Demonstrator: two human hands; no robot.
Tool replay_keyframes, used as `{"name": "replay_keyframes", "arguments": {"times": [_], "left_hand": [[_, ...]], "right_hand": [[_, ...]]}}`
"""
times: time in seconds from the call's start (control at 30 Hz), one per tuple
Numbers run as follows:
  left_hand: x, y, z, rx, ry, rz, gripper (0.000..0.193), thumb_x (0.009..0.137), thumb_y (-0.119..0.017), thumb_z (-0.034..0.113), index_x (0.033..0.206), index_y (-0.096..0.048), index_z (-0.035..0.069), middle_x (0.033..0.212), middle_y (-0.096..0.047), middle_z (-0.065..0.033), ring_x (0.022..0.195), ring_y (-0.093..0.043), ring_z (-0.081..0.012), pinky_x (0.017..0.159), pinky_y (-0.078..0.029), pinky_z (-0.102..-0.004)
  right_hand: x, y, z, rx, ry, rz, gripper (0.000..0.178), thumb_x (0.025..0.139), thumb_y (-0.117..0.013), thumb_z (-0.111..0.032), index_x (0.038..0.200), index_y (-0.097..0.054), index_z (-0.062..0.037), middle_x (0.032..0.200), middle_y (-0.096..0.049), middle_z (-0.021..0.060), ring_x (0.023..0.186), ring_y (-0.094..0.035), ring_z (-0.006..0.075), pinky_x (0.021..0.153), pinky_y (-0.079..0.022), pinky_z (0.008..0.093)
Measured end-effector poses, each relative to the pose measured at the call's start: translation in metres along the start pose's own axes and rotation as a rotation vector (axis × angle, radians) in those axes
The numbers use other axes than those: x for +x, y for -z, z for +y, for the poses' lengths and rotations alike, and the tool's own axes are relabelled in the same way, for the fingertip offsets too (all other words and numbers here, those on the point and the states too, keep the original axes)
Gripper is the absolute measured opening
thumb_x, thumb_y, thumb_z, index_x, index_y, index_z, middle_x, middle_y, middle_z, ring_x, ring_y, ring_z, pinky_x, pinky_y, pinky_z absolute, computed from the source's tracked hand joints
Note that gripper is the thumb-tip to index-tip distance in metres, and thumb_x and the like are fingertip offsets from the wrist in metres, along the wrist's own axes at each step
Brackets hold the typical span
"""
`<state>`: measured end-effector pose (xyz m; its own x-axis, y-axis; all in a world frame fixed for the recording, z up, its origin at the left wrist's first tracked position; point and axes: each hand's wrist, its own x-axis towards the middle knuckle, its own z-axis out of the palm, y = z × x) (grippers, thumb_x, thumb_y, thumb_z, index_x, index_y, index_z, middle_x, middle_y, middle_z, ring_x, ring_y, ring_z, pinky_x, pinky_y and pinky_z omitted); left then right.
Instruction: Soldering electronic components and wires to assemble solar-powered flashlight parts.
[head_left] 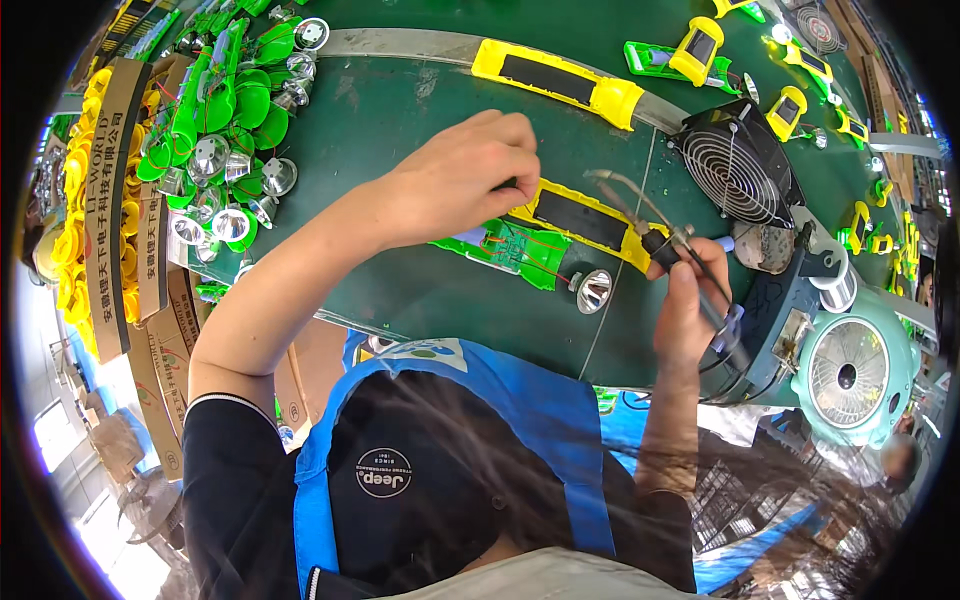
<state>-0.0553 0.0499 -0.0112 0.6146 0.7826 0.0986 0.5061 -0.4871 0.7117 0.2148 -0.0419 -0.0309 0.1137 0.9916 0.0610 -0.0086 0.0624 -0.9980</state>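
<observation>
Work surface: a dark green bench (400, 110), crowded at its edges. The far left holds a heap of green plastic parts and silver reflector cups (225, 150), with cardboard boxes of yellow parts (85, 200) beside them. A finished yellow torch (560, 78) lies at the top centre, and further yellow and green units (700, 50) lie toward the upper right.

Left hand (465, 175): fingers curled and drawn together, pressing down on the near end of an opened yellow torch body (590, 222) with a black panel. This unit lies at mid-bench, directly in front of the person. Its green circuit board (515, 250) sits exposed beside it, joined by thin red wires, and a silver reflector (594, 290) rests at its lower end.

Right hand (690, 300): closed in a fist-like grip around the handle of a soldering iron (655, 235), whose metal tip points up and left over the torch body.

Just right of the hands stand a black grilled fan (735, 170), a spool of solder (835, 290) and a pale green fan (850, 375).
</observation>
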Motion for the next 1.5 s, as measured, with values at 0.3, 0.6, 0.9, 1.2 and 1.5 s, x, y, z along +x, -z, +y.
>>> {"name": "replay_keyframes", "arguments": {"times": [0.3, 0.6, 0.9, 1.2, 1.5], "left_hand": [[0.017, -0.015, -0.007, 0.225, -0.156, -0.146, 0.008, 0.080, -0.063, 0.007, 0.075, -0.057, 0.007, 0.089, -0.051, -0.0035, 0.089, -0.053, -0.0217, 0.078, -0.042, -0.0356], [0.017, -0.016, -0.004, 0.267, -0.132, -0.127, 0.007, 0.078, -0.064, 0.005, 0.075, -0.057, 0.007, 0.088, -0.051, -0.0032, 0.086, -0.054, -0.0207, 0.073, -0.040, -0.0348], [0.017, -0.019, -0.003, 0.300, -0.115, -0.110, 0.008, 0.079, -0.063, 0.007, 0.075, -0.056, 0.007, 0.085, -0.051, -0.0033, 0.083, -0.054, -0.0195, 0.071, -0.038, -0.0334], [0.016, -0.018, -0.002, 0.317, -0.134, -0.118, 0.007, 0.079, -0.062, 0.007, 0.075, -0.056, 0.009, 0.086, -0.051, -0.0027, 0.084, -0.054, -0.0188, 0.072, -0.037, -0.0341], [0.018, -0.015, 0.004, 0.356, -0.111, -0.173, 0.006, 0.082, -0.061, 0.007, 0.076, -0.058, 0.008, 0.088, -0.052, -0.0031, 0.087, -0.054, -0.0195, 0.077, -0.036, -0.0338]], "right_hand": [[0.024, 0.006, 0.001, 0.050, -0.336, -0.128, 0.018, 0.085, -0.063, -0.009, 0.095, -0.057, 0.0045, 0.073, -0.065, 0.0109, 0.061, -0.060, 0.0130, 0.060, -0.048, 0.0237], [0.026, 0.000, -0.004, -0.005, -0.389, -0.167, 0.018, 0.084, -0.065, -0.007, 0.097, -0.058, 0.0038, 0.078, -0.065, 0.0079, 0.065, -0.063, 0.0111, 0.061, -0.052, 0.0217], [0.024, -0.001, -0.005, -0.064, -0.380, -0.142, 0.015, 0.085, -0.064, -0.004, 0.096, -0.058, 0.0039, 0.078, -0.065, 0.0075, 0.065, -0.064, 0.0106, 0.062, -0.053, 0.0215], [0.003, 0.018, -0.001, 0.069, -0.174, 0.006, 0.030, 0.085, -0.067, -0.017, 0.102, -0.054, 0.0044, 0.083, -0.066, 0.0130, 0.070, -0.063, 0.0177, 0.071, -0.047, 0.0269], [-0.009, 0.020, 0.003, -0.010, -0.112, 0.051, 0.038, 0.088, -0.062, -0.029, 0.104, -0.053, 0.0040, 0.087, -0.063, 0.0114, 0.073, -0.060, 0.0173, 0.075, -0.044, 0.0297]]}}
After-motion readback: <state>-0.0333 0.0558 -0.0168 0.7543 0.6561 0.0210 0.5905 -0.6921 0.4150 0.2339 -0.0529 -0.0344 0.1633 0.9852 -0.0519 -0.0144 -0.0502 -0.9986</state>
